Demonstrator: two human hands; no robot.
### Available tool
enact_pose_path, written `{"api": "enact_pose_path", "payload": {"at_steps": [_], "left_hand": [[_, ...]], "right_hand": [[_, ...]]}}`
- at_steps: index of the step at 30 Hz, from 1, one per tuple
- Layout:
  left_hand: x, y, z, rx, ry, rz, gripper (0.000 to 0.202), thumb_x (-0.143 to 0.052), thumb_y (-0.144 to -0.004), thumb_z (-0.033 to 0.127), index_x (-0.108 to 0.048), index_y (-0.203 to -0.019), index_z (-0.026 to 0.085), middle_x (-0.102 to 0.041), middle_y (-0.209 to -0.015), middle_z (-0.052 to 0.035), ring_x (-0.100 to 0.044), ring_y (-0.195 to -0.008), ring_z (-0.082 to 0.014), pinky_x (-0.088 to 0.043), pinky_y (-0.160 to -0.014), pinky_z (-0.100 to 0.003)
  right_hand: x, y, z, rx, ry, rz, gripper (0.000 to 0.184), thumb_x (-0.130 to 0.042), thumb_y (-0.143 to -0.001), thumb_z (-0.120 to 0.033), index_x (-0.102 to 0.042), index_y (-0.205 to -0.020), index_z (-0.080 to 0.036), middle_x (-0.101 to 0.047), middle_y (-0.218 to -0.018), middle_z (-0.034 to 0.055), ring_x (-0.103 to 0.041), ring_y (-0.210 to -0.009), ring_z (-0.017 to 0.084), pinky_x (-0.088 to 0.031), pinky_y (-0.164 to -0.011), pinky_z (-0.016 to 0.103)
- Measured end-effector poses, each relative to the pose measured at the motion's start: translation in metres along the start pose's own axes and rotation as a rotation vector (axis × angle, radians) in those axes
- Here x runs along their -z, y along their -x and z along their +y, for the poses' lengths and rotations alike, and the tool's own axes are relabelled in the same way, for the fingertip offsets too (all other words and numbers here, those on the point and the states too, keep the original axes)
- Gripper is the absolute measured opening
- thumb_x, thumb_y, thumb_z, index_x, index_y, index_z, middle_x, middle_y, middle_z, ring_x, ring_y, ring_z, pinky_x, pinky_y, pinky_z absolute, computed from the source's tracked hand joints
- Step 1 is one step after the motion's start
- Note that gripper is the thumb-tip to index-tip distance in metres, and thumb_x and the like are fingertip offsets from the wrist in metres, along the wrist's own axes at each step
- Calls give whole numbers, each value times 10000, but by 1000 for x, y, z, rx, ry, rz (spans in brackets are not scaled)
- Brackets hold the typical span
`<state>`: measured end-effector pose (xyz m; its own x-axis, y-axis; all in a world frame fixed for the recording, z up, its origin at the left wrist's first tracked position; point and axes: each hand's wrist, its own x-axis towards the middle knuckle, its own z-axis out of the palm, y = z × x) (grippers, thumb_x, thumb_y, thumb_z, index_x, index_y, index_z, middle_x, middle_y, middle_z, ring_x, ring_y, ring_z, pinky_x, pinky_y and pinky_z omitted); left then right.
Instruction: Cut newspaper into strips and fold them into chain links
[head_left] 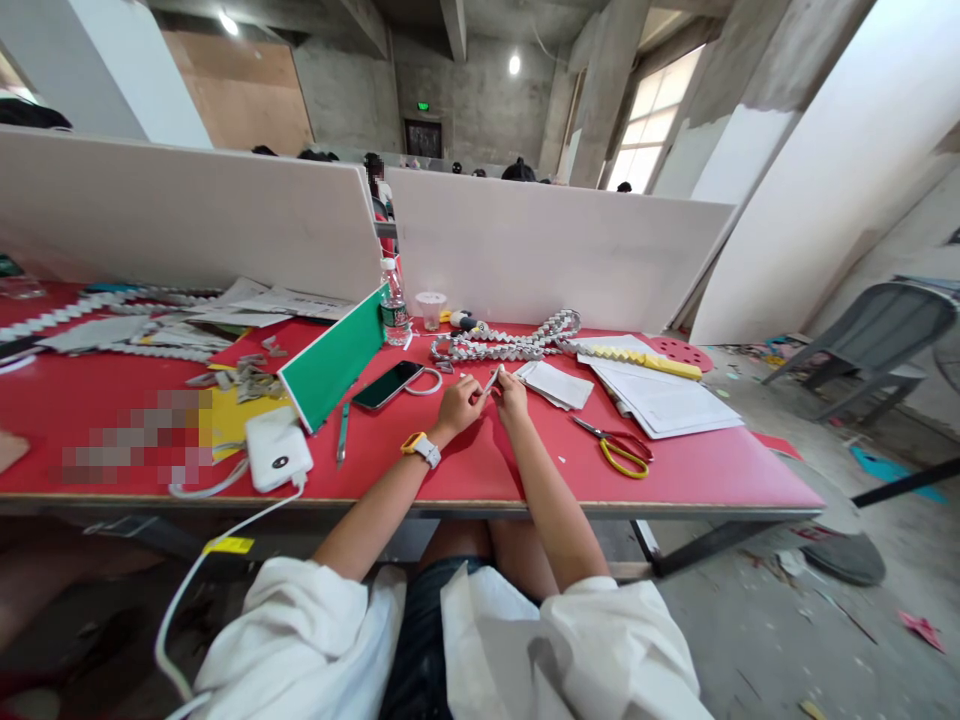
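Observation:
My left hand (461, 405) and my right hand (511, 396) meet above the red table, fingers closed in a pinch. Between them is a narrow pale strip (492, 380) that looks like folded paper; the fingers partly hide it. Just beyond lies a grey-and-white zigzag chain of folded pieces (517, 345), joined to or touching a yellow length (645, 362) on the right. A small stack of white paper slips (556, 385) rests beside my right hand. Nearer to my left hand are a phone (388, 386) and a white looped cable (429, 382).
Scissors (621, 447) and paper sheets (664, 400) lie to the right. Leftward stand a green board (337, 362), a bottle (394, 312) and a cup (431, 310); a cutter knife (343, 436) and cabled power bank (277, 450) lie nearer. Another person's hand (11, 450) shows far left.

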<state>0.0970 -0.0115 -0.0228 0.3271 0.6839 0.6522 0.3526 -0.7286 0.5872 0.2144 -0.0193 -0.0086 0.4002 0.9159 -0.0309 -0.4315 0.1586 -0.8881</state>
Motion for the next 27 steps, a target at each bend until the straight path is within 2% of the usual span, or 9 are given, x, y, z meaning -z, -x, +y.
{"api": "enact_pose_path", "payload": {"at_steps": [7, 11, 13, 16, 20, 22, 27], "left_hand": [[1, 1, 1, 49, -14, 28, 251, -505, -832, 270, -451, -596, 203, -450, -638, -2, -446, -627, -146, -350, -619, -267], [1, 2, -5, 99, -36, -46, 205, -533, -824, 326, -546, -666, 196, -527, -704, -23, -475, -638, -145, -354, -612, -259], [-1, 1, -8, 111, -59, -76, 253, -532, -826, 335, -553, -619, 192, -526, -658, -29, -459, -605, -144, -333, -584, -261], [-3, -1, -10, 114, -75, -102, 328, -525, -826, 328, -501, -528, 194, -477, -546, -21, -407, -536, -139, -293, -544, -268], [-2, -2, -10, 147, -32, -121, 342, -505, -832, 345, -484, -524, 197, -490, -517, -18, -414, -503, -135, -275, -522, -267], [-1, -2, -12, 219, 40, -117, 338, -513, -824, 381, -512, -542, 195, -520, -519, -21, -445, -501, -140, -292, -516, -264], [3, -3, -19, 335, 321, -153, 396, -532, -799, 508, -588, -594, 173, -563, -526, -14, -488, -494, -133, -353, -494, -250]], "right_hand": [[-2, 3, -2, -47, -92, -59, 222, -702, -650, -376, -583, -625, -190, -539, -548, -38, -481, -518, 90, -394, -509, 210], [-1, 1, 3, -76, 11, -53, 230, -699, -645, -399, -620, -643, -183, -538, -516, -37, -471, -487, 91, -375, -486, 216], [1, -1, 7, -89, 73, -35, 235, -701, -634, -404, -630, -637, -179, -539, -506, -35, -455, -465, 84, -340, -457, 210], [3, -2, 12, -50, 101, -25, 239, -703, -618, -406, -640, -631, -176, -555, -518, -27, -453, -466, 80, -321, -448, 208], [4, -1, 11, 50, 127, -22, 282, -696, -614, -450, -640, -627, -174, -564, -528, -20, -469, -499, 91, -338, -468, 214], [5, 0, 7, 55, 145, -72, 316, -702, -602, -481, -644, -638, -172, -581, -551, -12, -488, -521, 96, -349, -478, 212], [6, 2, -3, -49, 149, -349, 444, -743, -562, -523, -692, -825, -168, -585, -585, -25, -440, -479, 71, -341, -461, 205]]}}
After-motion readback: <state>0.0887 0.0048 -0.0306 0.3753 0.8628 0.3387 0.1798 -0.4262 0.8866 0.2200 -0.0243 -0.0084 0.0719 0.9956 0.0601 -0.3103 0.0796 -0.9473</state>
